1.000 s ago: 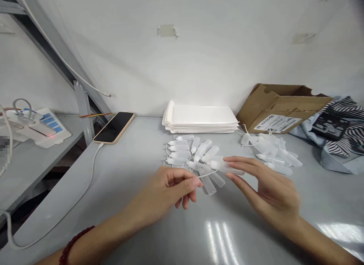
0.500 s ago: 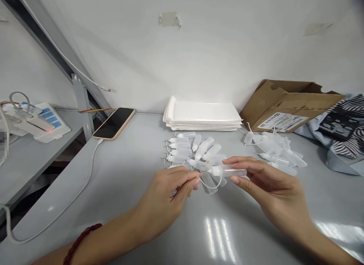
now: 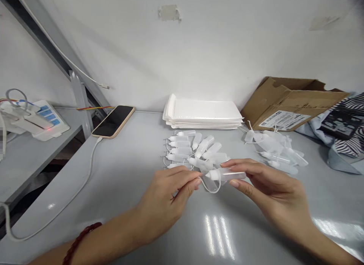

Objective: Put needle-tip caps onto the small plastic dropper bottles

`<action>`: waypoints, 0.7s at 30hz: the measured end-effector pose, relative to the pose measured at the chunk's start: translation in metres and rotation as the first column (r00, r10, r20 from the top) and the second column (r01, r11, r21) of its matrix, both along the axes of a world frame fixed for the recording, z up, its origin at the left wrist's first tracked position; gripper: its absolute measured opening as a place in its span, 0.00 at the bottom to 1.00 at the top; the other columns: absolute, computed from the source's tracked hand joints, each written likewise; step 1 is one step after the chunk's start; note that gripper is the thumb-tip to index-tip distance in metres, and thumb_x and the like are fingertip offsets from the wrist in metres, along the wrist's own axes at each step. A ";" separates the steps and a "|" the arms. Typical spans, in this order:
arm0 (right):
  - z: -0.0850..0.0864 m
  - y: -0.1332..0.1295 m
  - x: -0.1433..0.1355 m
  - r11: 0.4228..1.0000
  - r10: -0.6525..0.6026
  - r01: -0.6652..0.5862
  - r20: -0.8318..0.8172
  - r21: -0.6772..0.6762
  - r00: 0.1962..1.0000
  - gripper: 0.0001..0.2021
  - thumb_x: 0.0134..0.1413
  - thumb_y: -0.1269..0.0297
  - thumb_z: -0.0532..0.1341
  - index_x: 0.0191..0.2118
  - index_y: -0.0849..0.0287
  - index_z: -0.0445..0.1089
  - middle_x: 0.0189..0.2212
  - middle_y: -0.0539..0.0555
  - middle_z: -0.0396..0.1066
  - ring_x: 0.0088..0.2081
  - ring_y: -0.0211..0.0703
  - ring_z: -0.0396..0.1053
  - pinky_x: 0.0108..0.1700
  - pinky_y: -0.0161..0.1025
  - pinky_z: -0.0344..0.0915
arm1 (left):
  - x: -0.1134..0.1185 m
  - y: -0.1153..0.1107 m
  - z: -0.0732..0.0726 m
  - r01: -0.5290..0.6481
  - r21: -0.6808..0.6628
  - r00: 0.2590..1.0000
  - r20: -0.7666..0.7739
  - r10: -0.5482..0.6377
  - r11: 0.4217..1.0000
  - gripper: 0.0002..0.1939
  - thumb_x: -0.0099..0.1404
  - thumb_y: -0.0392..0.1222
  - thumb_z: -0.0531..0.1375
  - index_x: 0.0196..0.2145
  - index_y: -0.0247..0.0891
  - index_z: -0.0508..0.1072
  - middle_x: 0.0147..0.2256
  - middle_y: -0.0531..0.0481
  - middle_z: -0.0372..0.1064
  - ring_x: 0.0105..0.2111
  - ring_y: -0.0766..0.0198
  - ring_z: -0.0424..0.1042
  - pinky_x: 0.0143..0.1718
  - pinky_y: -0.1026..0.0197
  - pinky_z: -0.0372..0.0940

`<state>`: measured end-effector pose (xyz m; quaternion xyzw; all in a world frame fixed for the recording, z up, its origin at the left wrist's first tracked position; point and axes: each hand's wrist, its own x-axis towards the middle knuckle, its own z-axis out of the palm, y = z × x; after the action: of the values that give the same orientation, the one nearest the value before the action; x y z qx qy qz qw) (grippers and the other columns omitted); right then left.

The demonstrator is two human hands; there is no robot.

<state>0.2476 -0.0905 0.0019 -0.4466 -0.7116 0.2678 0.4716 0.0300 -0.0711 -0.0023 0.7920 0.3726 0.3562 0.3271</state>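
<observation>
My right hand [image 3: 270, 189] holds a small clear bottle [image 3: 227, 174] between thumb and fingers, its white tip pointing left. A thin white strap loops below the bottle's neck toward my left hand [image 3: 170, 196], whose thumb and forefinger pinch at the needle tip and the strap's end. The cap there is mostly hidden by the fingertips. Beyond my hands, several similar bottles [image 3: 180, 144] lie in a rough column and a loose cluster on the grey table [image 3: 113, 204].
White padded envelopes [image 3: 204, 110] are stacked by the wall. More bottles [image 3: 274, 145] lie at the right, before an open cardboard box [image 3: 284, 105] and striped cloth [image 3: 347, 143]. A phone [image 3: 113, 122] with a white cable lies at the left.
The held bottle has moved slightly left, so its tip is nearer my left fingertips. Both grasps look the same. The view has shifted slightly.
</observation>
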 end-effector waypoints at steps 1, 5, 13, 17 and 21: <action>0.000 -0.001 0.000 1.000 -0.001 0.001 0.001 -0.003 1.000 0.11 0.51 0.74 0.64 0.39 0.51 0.74 0.38 0.49 0.76 0.42 0.40 0.73 0.44 0.34 0.73 | 0.000 0.000 0.000 0.000 -0.002 1.000 -0.005 0.000 1.000 0.11 0.66 0.34 0.52 0.38 0.35 0.75 0.26 0.52 0.70 0.25 0.68 0.68 0.26 0.67 0.62; 0.000 -0.001 0.003 1.000 0.011 -0.011 0.031 0.007 0.999 0.11 0.50 0.73 0.64 0.40 0.52 0.74 0.38 0.50 0.77 0.42 0.42 0.74 0.45 0.37 0.73 | -0.001 0.001 0.000 0.006 -0.015 0.999 -0.034 -0.006 1.000 0.11 0.67 0.34 0.52 0.37 0.34 0.75 0.25 0.52 0.70 0.25 0.68 0.68 0.27 0.66 0.62; 0.001 0.001 0.003 0.998 0.006 -0.012 0.090 0.069 0.996 0.11 0.50 0.72 0.64 0.40 0.51 0.75 0.36 0.50 0.78 0.40 0.44 0.75 0.43 0.40 0.75 | 0.000 0.002 -0.003 0.009 0.000 0.999 -0.044 -0.009 1.000 0.11 0.67 0.34 0.52 0.36 0.35 0.75 0.26 0.52 0.71 0.26 0.67 0.68 0.29 0.65 0.62; 0.001 0.001 0.002 0.996 0.006 -0.014 0.101 0.086 0.995 0.12 0.50 0.73 0.64 0.40 0.50 0.75 0.36 0.50 0.78 0.39 0.44 0.75 0.41 0.40 0.75 | 0.000 0.002 -0.004 0.014 0.024 0.998 -0.065 -0.013 1.000 0.11 0.67 0.34 0.52 0.36 0.36 0.75 0.27 0.52 0.72 0.27 0.67 0.69 0.28 0.66 0.63; 0.001 0.000 0.003 0.995 0.007 -0.019 0.116 0.100 0.993 0.13 0.50 0.73 0.64 0.41 0.50 0.74 0.36 0.50 0.78 0.39 0.44 0.75 0.40 0.39 0.75 | -0.001 0.001 -0.008 0.014 0.127 0.997 -0.082 -0.004 0.992 0.10 0.67 0.33 0.52 0.38 0.36 0.74 0.29 0.51 0.73 0.27 0.67 0.69 0.29 0.66 0.64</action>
<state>0.2506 -0.0901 0.0033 -0.4322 -0.7534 0.2081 0.4498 0.0289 -0.0698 -0.0098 0.8270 0.3584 0.3451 0.2618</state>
